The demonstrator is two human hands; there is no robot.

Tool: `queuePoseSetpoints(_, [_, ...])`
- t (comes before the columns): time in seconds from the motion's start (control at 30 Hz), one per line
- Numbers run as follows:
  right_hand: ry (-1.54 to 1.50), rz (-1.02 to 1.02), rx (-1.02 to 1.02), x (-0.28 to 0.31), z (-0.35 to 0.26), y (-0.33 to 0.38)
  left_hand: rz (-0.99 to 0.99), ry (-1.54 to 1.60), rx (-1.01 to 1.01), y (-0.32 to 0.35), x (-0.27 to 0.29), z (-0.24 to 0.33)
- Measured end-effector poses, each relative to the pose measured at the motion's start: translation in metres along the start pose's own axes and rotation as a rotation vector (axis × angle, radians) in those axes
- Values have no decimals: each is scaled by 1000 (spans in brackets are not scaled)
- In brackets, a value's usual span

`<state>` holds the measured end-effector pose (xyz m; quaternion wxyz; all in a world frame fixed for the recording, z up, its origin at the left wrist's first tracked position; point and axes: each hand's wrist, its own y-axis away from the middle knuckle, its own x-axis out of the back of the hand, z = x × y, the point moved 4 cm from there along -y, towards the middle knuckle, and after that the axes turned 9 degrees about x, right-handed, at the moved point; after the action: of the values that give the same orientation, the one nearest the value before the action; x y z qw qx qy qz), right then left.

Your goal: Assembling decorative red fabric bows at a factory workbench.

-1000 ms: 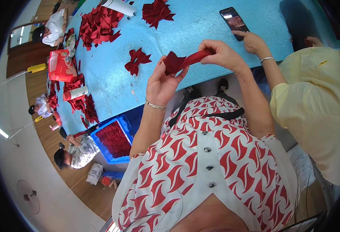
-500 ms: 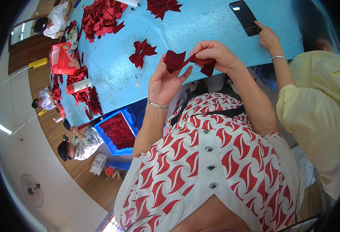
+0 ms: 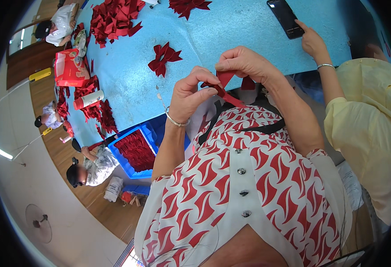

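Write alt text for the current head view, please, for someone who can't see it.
A person's left hand and right hand hold a dark red ribbon near the edge of a blue table. A loose red bow and a red ribbon heap lie beyond; at right, another person's hand is at a dark phone.

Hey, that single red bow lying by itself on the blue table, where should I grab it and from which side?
Probably pinch the red bow at its middle, from above and its near right side, where the left hand is closest, though pinching red ribbon. Its pointed ends spread outward from that middle, and it lies apart from the red pile.
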<state>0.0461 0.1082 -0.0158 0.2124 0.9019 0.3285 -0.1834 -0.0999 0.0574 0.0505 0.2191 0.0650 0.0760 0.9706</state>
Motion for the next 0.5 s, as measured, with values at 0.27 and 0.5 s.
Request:
queuePoseSetpoints(0.27, [237,-67,171,4,-22,-22,141,39,-18,-9,6,-2])
queuePoseSetpoints(0.5, [327,-72,149,-7,-46,-23,280,172,52,-4,8,-1])
